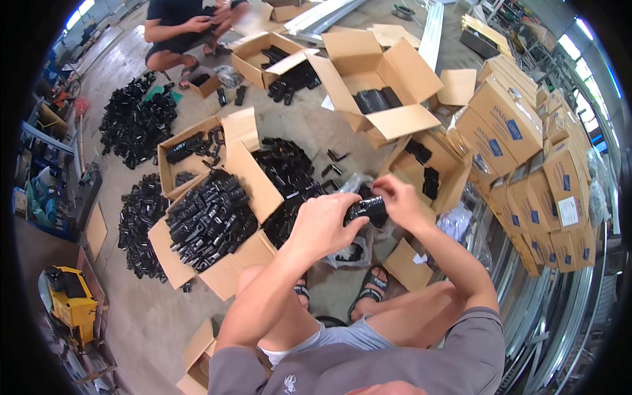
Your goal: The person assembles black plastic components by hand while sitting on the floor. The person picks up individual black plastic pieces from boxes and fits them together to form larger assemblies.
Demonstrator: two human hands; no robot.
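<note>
A glossy black block-like part (367, 209), perhaps several pieces stacked together, is held up between my two hands. My left hand (324, 222) grips its left side, thumb below and fingers over the top. At its upper right, my right hand (399, 199) has bent fingers closed at the part's edge; whether they pinch something else is hidden. Below the hands, a clear plastic bag (359, 253) with dark pieces in it rests on the floor by my feet. An open carton (234, 280) heaped with black parts (212, 220) stands left of my left hand.
Loose piles of black parts (139, 122) lie at the left. Open cartons (411, 82) stand ahead, another carton (454, 174) at right. Stacked sealed boxes (503, 125) and long metal profiles (559, 316) line the right. A person (191, 29) squats at far left; a yellow machine (71, 306) stands near left.
</note>
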